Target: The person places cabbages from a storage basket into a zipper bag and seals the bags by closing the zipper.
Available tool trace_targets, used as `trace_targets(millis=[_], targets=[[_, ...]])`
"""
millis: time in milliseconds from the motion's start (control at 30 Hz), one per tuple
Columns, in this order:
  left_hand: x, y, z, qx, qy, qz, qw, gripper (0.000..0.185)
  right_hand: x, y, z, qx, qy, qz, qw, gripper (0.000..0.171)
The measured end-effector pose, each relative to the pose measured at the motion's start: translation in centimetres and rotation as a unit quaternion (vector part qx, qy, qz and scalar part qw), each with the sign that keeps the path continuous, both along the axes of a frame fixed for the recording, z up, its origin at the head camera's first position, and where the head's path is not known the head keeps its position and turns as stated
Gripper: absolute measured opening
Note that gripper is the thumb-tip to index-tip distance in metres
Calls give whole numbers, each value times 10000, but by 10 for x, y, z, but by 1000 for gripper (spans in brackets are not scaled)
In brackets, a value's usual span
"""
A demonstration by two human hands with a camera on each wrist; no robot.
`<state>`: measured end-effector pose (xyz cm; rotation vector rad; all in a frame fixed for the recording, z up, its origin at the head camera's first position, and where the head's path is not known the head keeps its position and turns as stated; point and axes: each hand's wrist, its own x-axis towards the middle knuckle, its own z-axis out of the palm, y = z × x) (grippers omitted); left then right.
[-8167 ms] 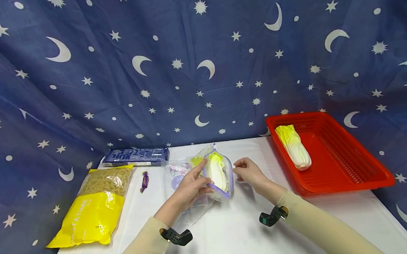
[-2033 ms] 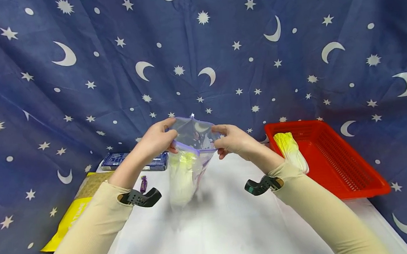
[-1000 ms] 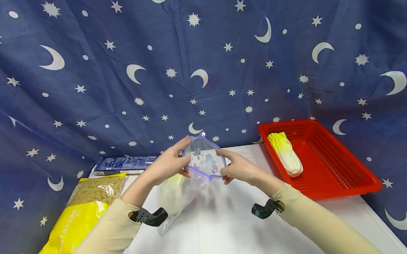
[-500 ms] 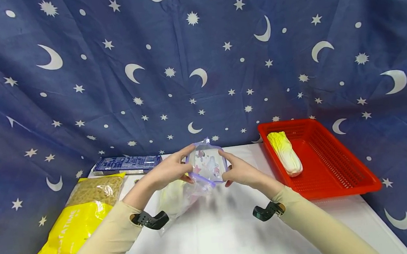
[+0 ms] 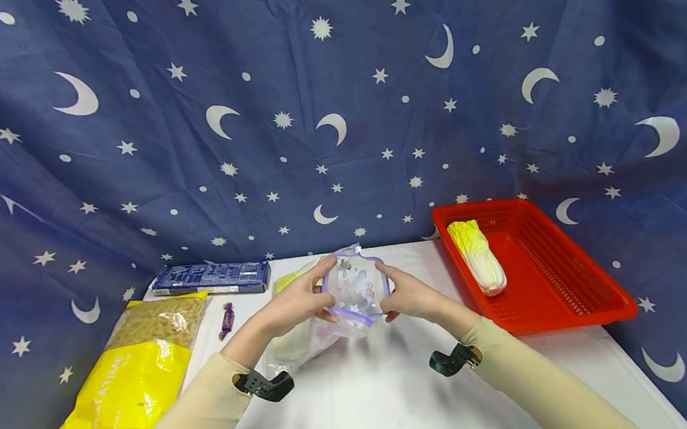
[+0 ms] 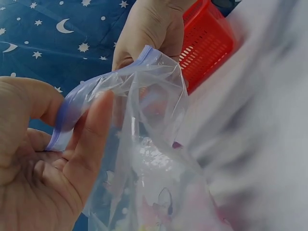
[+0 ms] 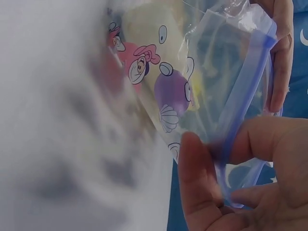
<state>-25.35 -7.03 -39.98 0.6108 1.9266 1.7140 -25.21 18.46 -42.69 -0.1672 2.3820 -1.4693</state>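
Note:
Between both hands, a clear zip bag point(image 5: 354, 287) with a purple-edged mouth is stretched wide, cartoon prints showing through it. My left hand point(image 5: 302, 300) pinches the left side of the mouth. The right side is pinched between thumb and fingers of my right hand point(image 5: 411, 295). Below and behind the left hand, a napa cabbage point(image 5: 289, 343) shows hazily through the plastic. In the left wrist view the purple zip strip point(image 6: 72, 106) runs between the fingers. The right wrist view shows the bag's zip edge point(image 7: 243, 96) and sea-creature prints.
A red plastic basket point(image 5: 532, 261) on the right holds another napa cabbage point(image 5: 479, 258). On the left are a yellow pasta bag point(image 5: 134, 382), a blue flat package point(image 5: 212, 279) and a purple-wrapped candy point(image 5: 226, 321). A starry blue curtain point(image 5: 338, 142) stands behind the white table point(image 5: 380, 398).
Earlier, only my left hand held the bag; then both hands held its mouth up high. Since then both hands have lowered it towards the table, its mouth still spread.

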Motion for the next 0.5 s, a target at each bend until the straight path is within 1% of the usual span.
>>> trace_targets(millis=[100,167,267,400,500], targets=[[-1,2,-5,140,-114,21,9998,89,1,1,-2,-31,-59,-16,10000,98],[-2,3,-8,186,-142,15,9997,89,2,3,-2,37,-112,-11,9999,97],[-2,4,-12,157,-106,28,9998,89,4,8,2,333,-50,97,9994,92],[-1,5,-16,123,22,64,9999,87,7,20,18,862,80,271,9959,84],[-1,6,-19,157,93,96,9998,86,8,33,34,975,29,341,9946,81]])
